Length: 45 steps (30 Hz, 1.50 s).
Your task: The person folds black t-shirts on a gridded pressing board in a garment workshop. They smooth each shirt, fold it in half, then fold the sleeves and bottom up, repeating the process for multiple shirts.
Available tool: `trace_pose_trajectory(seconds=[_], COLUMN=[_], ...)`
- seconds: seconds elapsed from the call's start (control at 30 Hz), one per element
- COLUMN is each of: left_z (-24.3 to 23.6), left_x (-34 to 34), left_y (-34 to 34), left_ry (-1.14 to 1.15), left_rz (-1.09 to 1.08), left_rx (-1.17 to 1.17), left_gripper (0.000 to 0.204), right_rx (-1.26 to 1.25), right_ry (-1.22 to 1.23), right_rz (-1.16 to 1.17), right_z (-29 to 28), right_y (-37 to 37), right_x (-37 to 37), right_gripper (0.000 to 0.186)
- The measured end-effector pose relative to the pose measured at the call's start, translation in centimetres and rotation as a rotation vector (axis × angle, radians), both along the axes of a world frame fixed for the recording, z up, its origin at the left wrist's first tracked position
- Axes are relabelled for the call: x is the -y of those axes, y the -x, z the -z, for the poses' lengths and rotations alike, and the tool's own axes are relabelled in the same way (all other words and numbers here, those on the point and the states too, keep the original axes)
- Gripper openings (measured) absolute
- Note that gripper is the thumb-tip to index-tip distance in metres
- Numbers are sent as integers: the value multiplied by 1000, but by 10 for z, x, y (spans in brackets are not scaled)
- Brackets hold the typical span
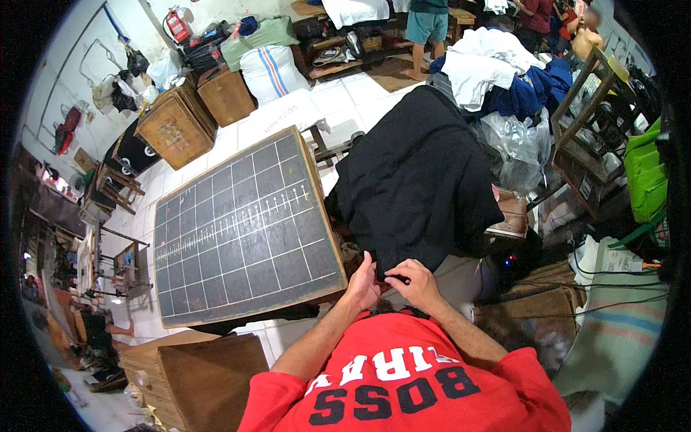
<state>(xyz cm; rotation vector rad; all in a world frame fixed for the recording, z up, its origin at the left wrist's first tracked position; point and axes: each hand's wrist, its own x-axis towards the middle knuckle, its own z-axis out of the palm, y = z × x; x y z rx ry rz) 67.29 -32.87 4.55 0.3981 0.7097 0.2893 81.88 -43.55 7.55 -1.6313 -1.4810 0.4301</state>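
A large black cloth (425,173) is draped in front of me, its folds hanging down toward my body. At its near lower corner my right hand (416,282) pinches the edge of the cloth between thumb and fingers. Close beside it, my left hand (364,284) is at the same corner, one digit pointing up along the fabric and the other fingers curled at the edge. What lies inside the left hand's fingers is partly hidden. The two hands are a small gap apart, just above my red shirt.
To the left stands a dark board table (237,230) with a white grid. A brown wooden box (209,374) sits near left. White and blue garments (497,72) are piled far right, near a wooden rack (586,137). Cables (612,295) run at right; people stand at the back.
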Motion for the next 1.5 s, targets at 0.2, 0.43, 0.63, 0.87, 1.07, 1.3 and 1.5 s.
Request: trace_pose_trajectory(seconds=[0.2, 0.43, 0.63, 0.87, 1.07, 1.3, 1.5], left_z=[-8, -25, -39, -85, -152, -150, -138], left_x=[0, -15, -21, -39, -48, -57, -73], left_y=[-1, 2, -15, 0, 16, 28, 48], left_ry=[19, -712, -323, -619, -657, -713, -679], left_rz=[-55, 100, 253, 0, -206, -320, -431], left_rx=[-125, -548, -298, -219, 7, -33, -41], left_gripper=[85, 74, 37, 33, 28, 38, 37], right_rx=[-182, 49, 217, -1057, -1632, -1616, -1505], right_ry=[64, -259, -235, 299, -488, -678, -697], right_rz=[69, 349, -17, 32, 451, 840, 909], right_z=[13, -20, -30, -21, -58, -53, -61], right_y=[0, -16, 4, -37, -142, -207, -225], right_x=[-7, -18, -13, -8, -18, -8, 12], right_gripper=[15, 6, 11, 54, 48, 43, 47])
